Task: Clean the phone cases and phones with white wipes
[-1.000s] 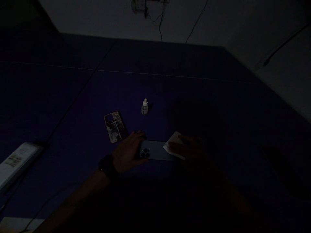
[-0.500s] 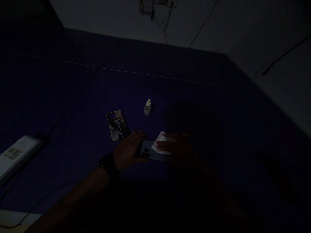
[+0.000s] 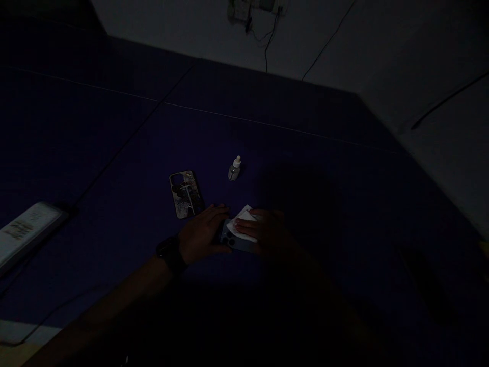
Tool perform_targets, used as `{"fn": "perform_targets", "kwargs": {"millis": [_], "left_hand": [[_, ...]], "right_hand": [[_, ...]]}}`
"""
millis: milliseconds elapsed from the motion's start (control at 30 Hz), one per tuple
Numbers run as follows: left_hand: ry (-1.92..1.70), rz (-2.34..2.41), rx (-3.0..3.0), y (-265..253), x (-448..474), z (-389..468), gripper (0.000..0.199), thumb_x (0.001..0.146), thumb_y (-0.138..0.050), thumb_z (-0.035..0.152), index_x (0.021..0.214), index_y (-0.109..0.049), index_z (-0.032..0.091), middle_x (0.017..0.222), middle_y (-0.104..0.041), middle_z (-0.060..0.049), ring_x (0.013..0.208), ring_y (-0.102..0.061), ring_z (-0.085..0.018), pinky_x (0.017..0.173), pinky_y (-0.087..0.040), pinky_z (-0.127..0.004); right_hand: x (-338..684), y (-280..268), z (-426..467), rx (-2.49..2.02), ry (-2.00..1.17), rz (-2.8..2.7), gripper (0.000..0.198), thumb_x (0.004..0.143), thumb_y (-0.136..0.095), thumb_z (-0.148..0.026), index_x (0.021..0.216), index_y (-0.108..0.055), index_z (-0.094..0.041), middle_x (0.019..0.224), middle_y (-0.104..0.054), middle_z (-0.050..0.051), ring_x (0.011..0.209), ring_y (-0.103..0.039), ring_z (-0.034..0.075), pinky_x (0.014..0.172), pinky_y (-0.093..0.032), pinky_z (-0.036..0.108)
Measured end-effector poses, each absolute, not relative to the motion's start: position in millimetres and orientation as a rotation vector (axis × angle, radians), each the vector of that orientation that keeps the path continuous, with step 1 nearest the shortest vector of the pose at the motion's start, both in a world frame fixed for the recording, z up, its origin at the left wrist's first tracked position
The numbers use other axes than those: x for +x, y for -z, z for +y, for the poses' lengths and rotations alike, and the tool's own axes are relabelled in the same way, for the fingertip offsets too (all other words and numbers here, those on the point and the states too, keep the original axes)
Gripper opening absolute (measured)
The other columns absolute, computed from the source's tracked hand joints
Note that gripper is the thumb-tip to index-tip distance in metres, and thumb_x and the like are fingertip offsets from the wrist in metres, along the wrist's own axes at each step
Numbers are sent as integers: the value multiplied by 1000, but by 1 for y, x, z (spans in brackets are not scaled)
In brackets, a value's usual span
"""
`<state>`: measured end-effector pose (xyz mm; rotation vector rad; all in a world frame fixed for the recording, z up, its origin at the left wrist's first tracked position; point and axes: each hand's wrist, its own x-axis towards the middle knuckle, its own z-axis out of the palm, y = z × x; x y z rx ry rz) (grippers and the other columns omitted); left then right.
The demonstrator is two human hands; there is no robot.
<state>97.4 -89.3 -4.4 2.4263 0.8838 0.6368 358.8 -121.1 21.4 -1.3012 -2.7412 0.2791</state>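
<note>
A blue-grey phone (image 3: pixel 244 245) lies back up on the dark blue surface, its camera lenses toward the left. My left hand (image 3: pixel 202 233), with a dark watch at the wrist, grips the phone's camera end between thumb and fingers. Pressed on the phone's back is a folded white tissue (image 3: pixel 244 220), held under the fingers of my right hand (image 3: pixel 267 228). Part of the phone is hidden by the tissue and right hand. Beyond my left hand lies a patterned phone case (image 3: pixel 186 194). A small dropper bottle (image 3: pixel 234 169) with a white top stands farther back.
A white power strip (image 3: pixel 28 232) lies at the left, with a dark cable near it. Wall sockets (image 3: pixel 244 10) with hanging wires are at the back. At the right a dark flat object (image 3: pixel 424 280) is barely visible. The room is very dim.
My right hand has slid the tissue left along the phone, closer to the camera lenses. My left hand keeps its grip. The view has tilted slightly.
</note>
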Motion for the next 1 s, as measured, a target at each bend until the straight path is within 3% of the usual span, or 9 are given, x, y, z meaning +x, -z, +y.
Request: {"fn": "perform_targets", "kwargs": {"millis": [133, 367, 733, 1000], "left_hand": [[-627, 901, 2414, 4, 98, -89, 78, 71, -88, 47, 133, -48, 21, 146, -53, -17, 139, -48, -35, 116, -38, -61], [-637, 913, 2430, 3, 98, -89, 86, 69, -90, 45, 138, -44, 21, 143, -56, -16, 137, -51, -35, 115, -40, -59], [-616, 901, 2459, 3, 98, -89, 75, 70, -89, 47, 127, -50, 18, 143, -56, -18, 137, -50, -33, 117, -38, -57], [-672, 873, 2507, 6, 97, -89, 75, 75, -83, 51, 132, -47, 18, 143, -55, -18, 138, -50, -33, 115, -40, -58]], "right_hand": [[379, -23, -126, -1355, -227, -2712, 55, 85, -56, -27, 139, -59, -37, 143, -61, -2, 133, -42, 35, 100, -29, 53], [326, -25, -122, -1312, -306, -2754, 60, 88, -50, -22, 148, -50, -30, 155, -46, -1, 140, -34, 35, 99, -29, 53], [416, -32, -155, -1648, -188, -2603, 61, 81, -51, -20, 139, -59, -33, 144, -60, 3, 137, -39, 35, 101, -26, 55], [347, -34, -138, -1587, -417, -2693, 65, 85, -48, -20, 148, -48, -34, 155, -47, -2, 141, -34, 33, 102, -24, 53]]}}
